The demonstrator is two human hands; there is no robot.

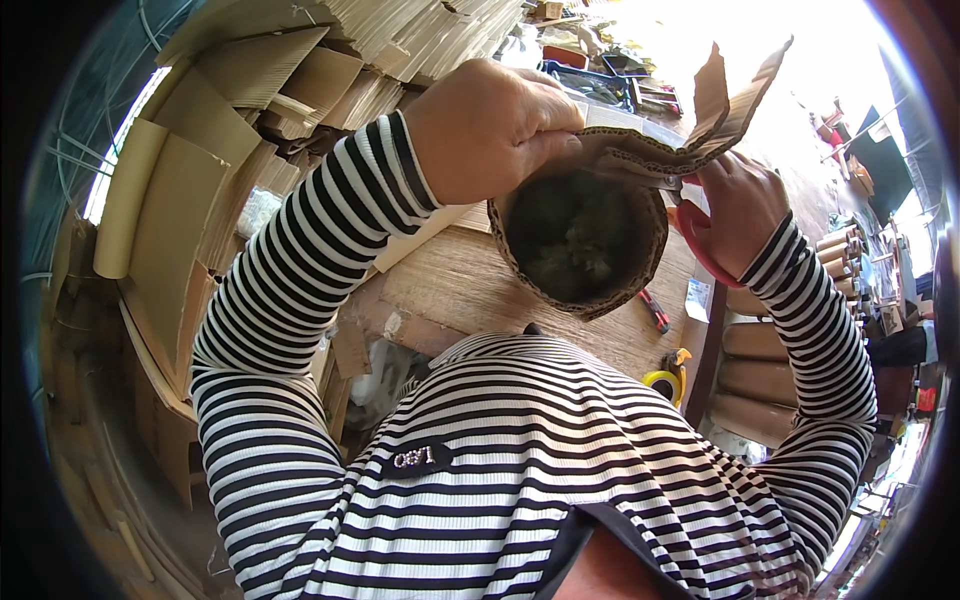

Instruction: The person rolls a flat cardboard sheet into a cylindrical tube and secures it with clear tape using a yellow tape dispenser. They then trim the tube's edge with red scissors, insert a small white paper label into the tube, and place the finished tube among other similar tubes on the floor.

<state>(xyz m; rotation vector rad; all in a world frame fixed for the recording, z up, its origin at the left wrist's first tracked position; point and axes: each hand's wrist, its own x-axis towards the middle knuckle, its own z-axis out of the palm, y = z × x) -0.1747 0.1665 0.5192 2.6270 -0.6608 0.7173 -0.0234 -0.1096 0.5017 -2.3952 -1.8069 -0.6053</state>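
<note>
A rolled corrugated cardboard tube (pixel 652 225) stands upright in front of me, its open top facing up. Dark green leafy material (pixel 580 240) shows blurred inside. At the tube's far left rim, my left hand (pixel 490 130) is closed, pinching the cardboard edge. My right hand (pixel 742 205) is closed around red-handled scissors (pixel 712 262) at the right rim. Their blades meet the cardboard there and are mostly hidden. A partly cut cardboard strip (pixel 735 115) sticks up and out beyond the scissors, still joined to the tube.
The tube is over a wooden table (pixel 450 285). Near me lie a red-and-black utility knife (pixel 656 312) and a yellow-and-black tape measure (pixel 664 382). Cardboard boxes (pixel 190 200) and stacked sheets (pixel 400 35) crowd the left; brown tubes (pixel 755 380) lie at right. Tools (pixel 600 85) sit farther back.
</note>
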